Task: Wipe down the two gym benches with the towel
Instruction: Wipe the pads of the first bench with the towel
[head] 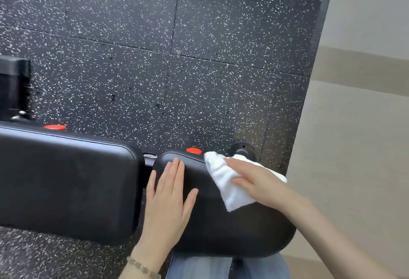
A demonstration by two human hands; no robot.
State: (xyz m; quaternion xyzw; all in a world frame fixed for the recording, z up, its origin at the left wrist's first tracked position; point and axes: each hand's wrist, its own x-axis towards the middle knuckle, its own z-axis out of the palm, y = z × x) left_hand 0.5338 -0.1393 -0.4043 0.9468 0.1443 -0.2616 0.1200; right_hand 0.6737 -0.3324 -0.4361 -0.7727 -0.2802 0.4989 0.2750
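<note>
The right hand (254, 179) lies flat, fingers nearly straight, on a white folded terry towel (223, 185) and presses it onto the far part of the short black padded vinyl seat cushion (221, 230). The left hand (168, 196) rests flat on the same cushion, fingers straight, holding nothing, just beside the long black padded back cushion (66, 179).

The long back pad (66, 179) on the left is bare and the speckled floor (177, 68) beyond the pads is wide open, so loads of room that way. The seat pad (221, 227) is the crowded bit: left hand (168, 196) lies flat on its left end, right hand (256, 179) presses the towel (223, 183) flat on its far right part, with a bare strip between them. The wall (354, 145) sits close on the right and a black machine part (13, 86) stands far left.
</note>
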